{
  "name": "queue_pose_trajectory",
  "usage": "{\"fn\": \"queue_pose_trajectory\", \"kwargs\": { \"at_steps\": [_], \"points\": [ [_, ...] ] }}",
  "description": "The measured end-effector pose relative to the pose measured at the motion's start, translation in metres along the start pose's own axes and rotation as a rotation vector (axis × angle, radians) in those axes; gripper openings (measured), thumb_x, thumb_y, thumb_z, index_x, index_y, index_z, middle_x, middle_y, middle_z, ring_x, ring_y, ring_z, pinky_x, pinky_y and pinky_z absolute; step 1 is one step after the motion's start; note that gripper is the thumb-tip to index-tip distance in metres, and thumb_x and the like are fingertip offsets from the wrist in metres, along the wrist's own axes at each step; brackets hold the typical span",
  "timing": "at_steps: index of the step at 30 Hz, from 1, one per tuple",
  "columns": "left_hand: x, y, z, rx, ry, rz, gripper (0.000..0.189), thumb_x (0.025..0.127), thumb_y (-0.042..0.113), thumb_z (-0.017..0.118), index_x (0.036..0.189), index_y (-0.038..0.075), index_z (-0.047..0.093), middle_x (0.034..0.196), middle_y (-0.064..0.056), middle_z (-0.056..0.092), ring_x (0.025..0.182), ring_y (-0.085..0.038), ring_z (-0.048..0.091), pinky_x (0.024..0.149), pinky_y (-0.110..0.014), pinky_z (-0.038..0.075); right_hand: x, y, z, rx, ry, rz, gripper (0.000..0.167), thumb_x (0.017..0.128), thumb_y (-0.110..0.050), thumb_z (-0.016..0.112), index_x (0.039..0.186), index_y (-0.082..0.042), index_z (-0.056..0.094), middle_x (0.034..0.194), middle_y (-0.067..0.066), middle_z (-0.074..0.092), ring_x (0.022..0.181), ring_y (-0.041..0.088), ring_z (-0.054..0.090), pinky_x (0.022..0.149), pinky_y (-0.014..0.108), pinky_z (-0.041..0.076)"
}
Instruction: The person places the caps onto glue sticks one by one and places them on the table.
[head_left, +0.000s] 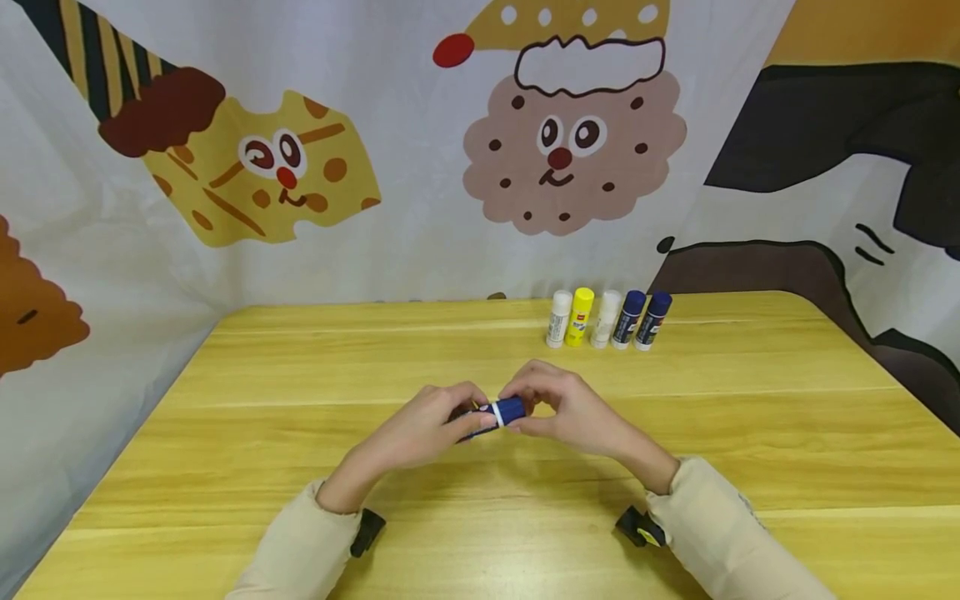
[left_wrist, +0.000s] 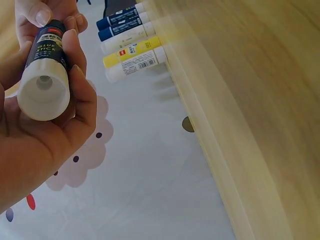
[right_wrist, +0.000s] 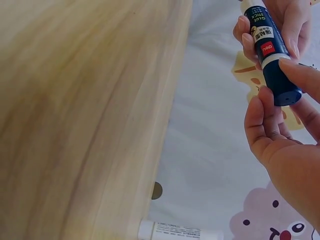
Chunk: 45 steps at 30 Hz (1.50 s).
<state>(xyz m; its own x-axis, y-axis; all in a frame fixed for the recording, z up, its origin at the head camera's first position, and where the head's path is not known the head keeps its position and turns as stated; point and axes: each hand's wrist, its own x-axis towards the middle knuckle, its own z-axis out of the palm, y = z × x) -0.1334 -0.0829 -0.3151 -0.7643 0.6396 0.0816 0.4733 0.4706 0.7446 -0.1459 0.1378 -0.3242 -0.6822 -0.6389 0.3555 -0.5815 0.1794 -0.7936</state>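
Observation:
A dark blue glue stick (right_wrist: 263,32) is held between both hands above the middle of the table. My left hand (head_left: 423,427) grips its labelled barrel, with the hollow white base (left_wrist: 44,95) facing the left wrist camera. At the other end, my right hand (head_left: 577,408) pinches the blue cap (right_wrist: 280,82) between thumb and fingers. The cap sits on the barrel, with a white band (head_left: 497,414) showing where they meet. In the head view, the left fingers cover part of the barrel.
Toward the back of the wooden table (head_left: 300,358), several glue sticks stand upright in a row: a white one (head_left: 558,319), a yellow one (head_left: 580,317), another white one (head_left: 606,320) and two dark blue ones (head_left: 628,320). A cartoon-printed cloth (head_left: 420,208) hangs behind the table.

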Motion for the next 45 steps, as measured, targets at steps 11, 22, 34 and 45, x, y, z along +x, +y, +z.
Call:
{"fn": "queue_pose_trajectory", "kwargs": {
  "at_steps": [11,22,34,45],
  "points": [
    [0.0001,0.0018,-0.0001,0.01,-0.023,0.001,0.023,0.096,0.02,0.048,0.104,0.001,0.058,0.076,-0.007,0.059,0.057,-0.009,0.046,0.052,-0.024,0.04,0.0,0.0003,0.0012,0.012,-0.009,-0.007,0.025,0.077,0.005,0.069,0.101,0.001,0.062,0.096,0.009,0.052,0.075,0.017,0.051,0.067,0.029,0.048],
    [0.0,0.0016,0.0002,0.017,-0.037,0.006,0.024,0.097,0.019,0.047,0.106,0.0,0.057,0.081,-0.007,0.06,0.06,-0.01,0.046,0.055,-0.024,0.041,-0.0004,0.0003,0.0019,0.014,-0.013,-0.017,0.025,0.078,0.005,0.069,0.101,0.0,0.061,0.096,0.008,0.052,0.075,0.019,0.05,0.067,0.029,0.047],
    [-0.0001,0.0014,0.0002,0.019,-0.034,0.009,0.022,0.096,0.019,0.047,0.105,0.001,0.058,0.084,-0.007,0.061,0.062,-0.01,0.048,0.057,-0.025,0.042,-0.001,0.0012,0.0025,0.031,-0.016,-0.018,0.025,0.078,0.004,0.068,0.101,0.0,0.061,0.095,0.008,0.052,0.075,0.022,0.05,0.068,0.029,0.046],
    [-0.0002,-0.0002,-0.0007,0.007,-0.032,0.018,0.022,0.097,0.02,0.047,0.107,0.003,0.056,0.083,-0.002,0.058,0.064,-0.01,0.047,0.057,-0.024,0.041,-0.0012,-0.001,-0.0005,-0.052,-0.008,0.017,0.026,0.078,-0.001,0.07,0.103,-0.002,0.061,0.089,0.003,0.055,0.072,0.014,0.052,0.063,0.028,0.047]
  ]
}}
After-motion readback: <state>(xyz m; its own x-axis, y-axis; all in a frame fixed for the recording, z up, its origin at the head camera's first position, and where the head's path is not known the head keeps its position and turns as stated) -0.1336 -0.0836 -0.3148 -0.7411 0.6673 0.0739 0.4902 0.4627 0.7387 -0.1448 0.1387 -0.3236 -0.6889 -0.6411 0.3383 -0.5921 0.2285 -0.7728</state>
